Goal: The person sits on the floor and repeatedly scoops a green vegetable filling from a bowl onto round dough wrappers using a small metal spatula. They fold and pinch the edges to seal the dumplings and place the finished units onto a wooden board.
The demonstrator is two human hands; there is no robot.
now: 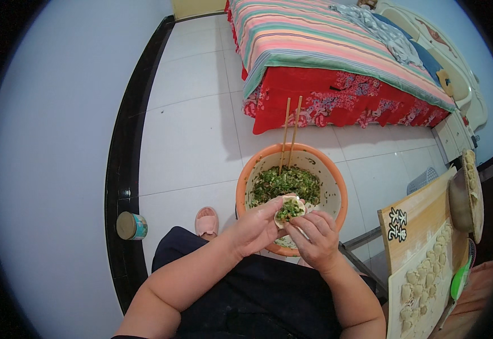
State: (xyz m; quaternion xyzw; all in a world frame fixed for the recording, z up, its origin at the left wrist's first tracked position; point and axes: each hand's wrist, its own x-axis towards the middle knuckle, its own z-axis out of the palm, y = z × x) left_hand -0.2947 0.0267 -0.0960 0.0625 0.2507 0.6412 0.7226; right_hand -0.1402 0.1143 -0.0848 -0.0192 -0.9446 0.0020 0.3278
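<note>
Over the basin, my left hand (257, 227) holds a round dumpling wrapper (279, 221) with its fingers curled around the far side. A heap of chopped green filling (290, 211) lies on the wrapper, which is still spread. My right hand (317, 240) has its fingers bent and pressed to the wrapper's near right edge. Below both hands stands a large basin (242, 179) with an orange rim, partly filled with chopped green filling mix (286, 183). Two wooden chopsticks (294, 131) stick upright in that mix.
At my right, rows of dumplings (427, 277) lie on a white board (396, 294) beside a wooden board (416, 214). More dumplings sit on a round tray (475, 198). A bed (325, 51) stands ahead, a lidded can (131, 226) by the left wall, a grey basket (421, 181) on the floor.
</note>
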